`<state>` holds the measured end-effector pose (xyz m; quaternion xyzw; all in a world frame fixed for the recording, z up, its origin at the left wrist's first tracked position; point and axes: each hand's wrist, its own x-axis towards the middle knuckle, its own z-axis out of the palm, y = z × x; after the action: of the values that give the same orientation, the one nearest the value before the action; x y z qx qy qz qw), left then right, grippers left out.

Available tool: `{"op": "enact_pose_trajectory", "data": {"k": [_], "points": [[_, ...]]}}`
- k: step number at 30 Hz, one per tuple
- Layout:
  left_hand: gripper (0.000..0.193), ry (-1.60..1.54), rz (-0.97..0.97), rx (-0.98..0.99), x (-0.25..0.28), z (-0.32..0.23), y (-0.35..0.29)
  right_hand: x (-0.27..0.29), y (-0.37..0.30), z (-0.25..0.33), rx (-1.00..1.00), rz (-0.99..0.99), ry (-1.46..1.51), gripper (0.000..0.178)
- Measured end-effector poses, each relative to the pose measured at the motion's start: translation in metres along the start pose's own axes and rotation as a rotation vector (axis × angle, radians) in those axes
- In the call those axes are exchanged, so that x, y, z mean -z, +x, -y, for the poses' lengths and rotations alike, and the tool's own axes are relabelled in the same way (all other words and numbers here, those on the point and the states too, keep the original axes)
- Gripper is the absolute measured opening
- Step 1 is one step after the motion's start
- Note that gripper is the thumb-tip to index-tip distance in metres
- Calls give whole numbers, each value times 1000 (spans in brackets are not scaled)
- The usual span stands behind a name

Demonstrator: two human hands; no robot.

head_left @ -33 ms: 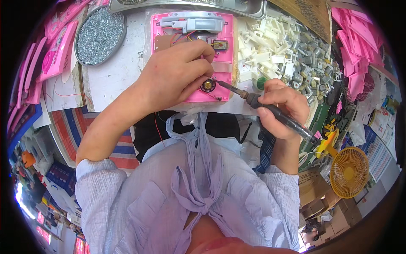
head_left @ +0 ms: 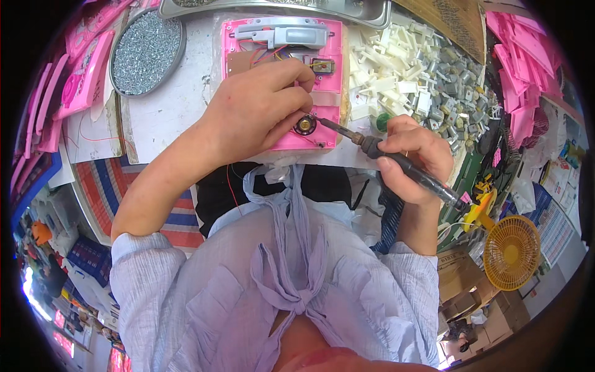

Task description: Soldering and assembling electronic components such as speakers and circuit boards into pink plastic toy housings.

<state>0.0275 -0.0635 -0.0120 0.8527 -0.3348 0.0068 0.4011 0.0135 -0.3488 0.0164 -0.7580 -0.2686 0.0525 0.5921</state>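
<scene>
A pink plastic housing [head_left: 288, 137] lies on the white table in front of me, with a grey handle-like part [head_left: 279, 36] and loose red and yellow wires at its far end. Over its middle is my left hand [head_left: 266, 102], fingers bent and pinched together beside a small round speaker [head_left: 305, 125]; whatever is between the fingertips is hidden. My right hand [head_left: 418, 158] grips a soldering iron [head_left: 406, 168] by its dark handle. The iron's tip meets the right edge of the speaker, close to my left fingertips. A small component with wires [head_left: 322, 66] sits in the housing's right side.
A round tray of screws [head_left: 147, 54] stands at the left, and a metal tray [head_left: 279, 8] lies at the back. White plastic parts [head_left: 387, 71] and small motors [head_left: 455, 93] are heaped at the right. Pink panels [head_left: 524, 68] pile up beyond them; a yellow fan [head_left: 511, 253] is at the lower right.
</scene>
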Motion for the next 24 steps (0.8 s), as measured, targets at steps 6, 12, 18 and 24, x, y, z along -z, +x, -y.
{"op": "enact_pose_trajectory", "data": {"k": [6,12,18,24], "points": [[15,30,-22,-9,-2,-1,0,4,-1,2,-50,61,-44,20],[15,43,-16,-11,-2,-1,1,-2,5,1,-9,3,-30,20],[19,35,-23,-14,0,0,-2,11,-4,4,11,-56,27,22],[21,52,-1,-18,1,0,-1,92,-86,9,-192,-609,137,21]]}}
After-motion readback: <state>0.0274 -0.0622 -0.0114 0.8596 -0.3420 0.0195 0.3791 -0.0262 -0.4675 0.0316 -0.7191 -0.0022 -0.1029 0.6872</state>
